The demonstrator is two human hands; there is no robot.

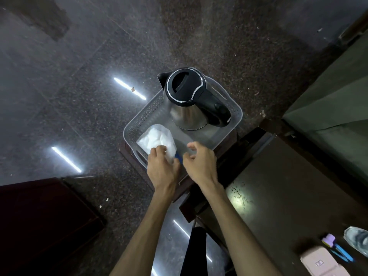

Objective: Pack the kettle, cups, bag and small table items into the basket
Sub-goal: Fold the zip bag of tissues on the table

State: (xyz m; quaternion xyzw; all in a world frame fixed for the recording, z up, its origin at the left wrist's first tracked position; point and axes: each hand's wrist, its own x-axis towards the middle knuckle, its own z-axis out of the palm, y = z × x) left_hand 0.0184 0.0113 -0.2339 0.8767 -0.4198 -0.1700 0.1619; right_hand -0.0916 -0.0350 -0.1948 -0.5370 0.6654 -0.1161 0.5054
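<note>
While the kettle already stands in the far part of the basket, the step in hand looks like packing the bag. The white bag lies in the near left part of the basket, well apart from the kettle's base. The left hand rests on the bag's near end, with its fingers curled down on the plastic, so it seems to hold or press the bag. A bit of something blue peeks out between the two hands; what it is cannot be told. The right hand hangs just beside it over the basket's near side, fingers half bent and holding nothing that shows.

Next, the hands likely need to let the bag settle and then reach back for the small things on the table at the right. No cups show.
</note>
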